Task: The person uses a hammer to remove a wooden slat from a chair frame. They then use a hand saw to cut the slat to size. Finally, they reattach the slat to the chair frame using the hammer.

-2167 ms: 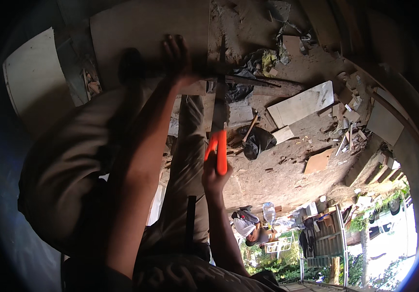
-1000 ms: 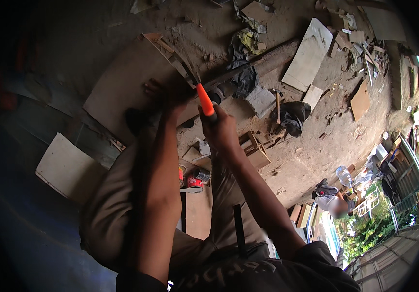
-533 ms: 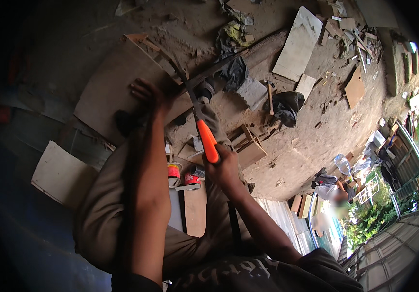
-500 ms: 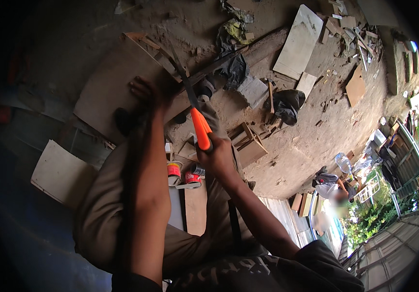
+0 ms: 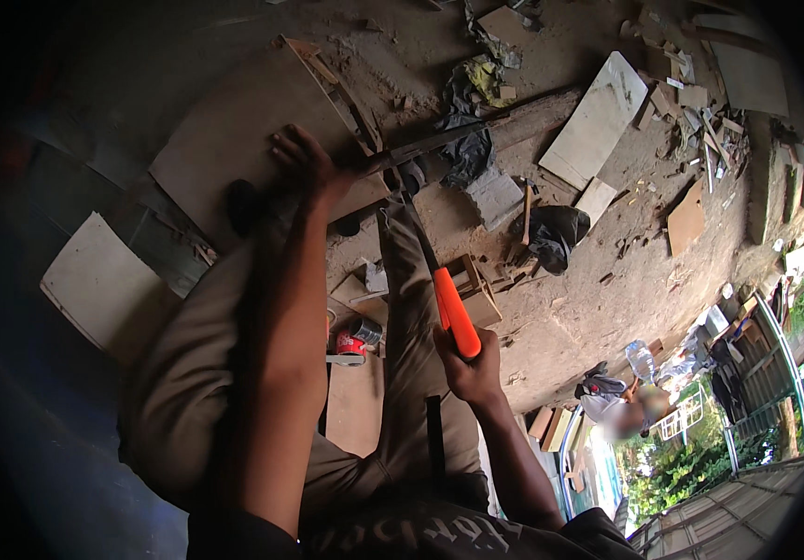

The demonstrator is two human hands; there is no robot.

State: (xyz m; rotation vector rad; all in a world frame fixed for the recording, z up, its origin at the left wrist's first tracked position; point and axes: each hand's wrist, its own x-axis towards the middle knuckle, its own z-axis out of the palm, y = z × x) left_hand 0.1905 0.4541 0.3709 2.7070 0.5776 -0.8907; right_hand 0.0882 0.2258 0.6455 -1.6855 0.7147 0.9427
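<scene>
My right hand is closed round the orange handle of a handsaw. The saw's narrow dark blade slants up and left over my trouser leg, its far end near the edge of a large brown board. My left hand lies on that board with its fingers spread, close to the edge. A thin wooden frame runs along the board's far right side. By the board's right corner a long dark wooden bar stretches off to the right. Whether the blade touches the board is hard to see.
Between my legs are a red can and a plywood piece. A pale panel lies at the left. Rightward on the dirt floor are a white board, a black plastic bag and wood scraps. Another person is at the far right.
My right hand has drawn the saw back toward me and to the right. My left hand stays on the board. The whole view has shifted somewhat.
</scene>
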